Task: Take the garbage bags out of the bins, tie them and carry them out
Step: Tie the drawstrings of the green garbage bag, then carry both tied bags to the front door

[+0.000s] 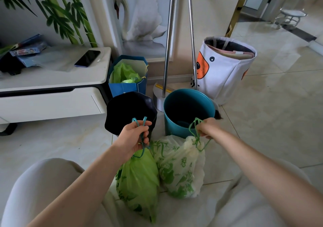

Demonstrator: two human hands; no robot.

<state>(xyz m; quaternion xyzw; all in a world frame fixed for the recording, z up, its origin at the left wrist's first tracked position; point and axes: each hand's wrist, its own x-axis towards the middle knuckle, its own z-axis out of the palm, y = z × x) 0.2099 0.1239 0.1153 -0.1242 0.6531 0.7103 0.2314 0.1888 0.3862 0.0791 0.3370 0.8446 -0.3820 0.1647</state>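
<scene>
Drawstrings of a bright green plastic garbage bag (138, 179) and a white green-printed one (180, 167) sit clamped in each hand's fingers: left hand (134, 137), right hand (207, 128), arms outstretched.

The pale tiled floor (262, 122) carries a black bin (129, 111) and a teal bin (188, 111) side by side. Near them rest a green bag (138, 183) and a white printed bag (180, 171). Farther back stand a blue paper bag (127, 85), a white fabric basket (225, 73) and, far left, a low white cabinet (52, 95).
</scene>
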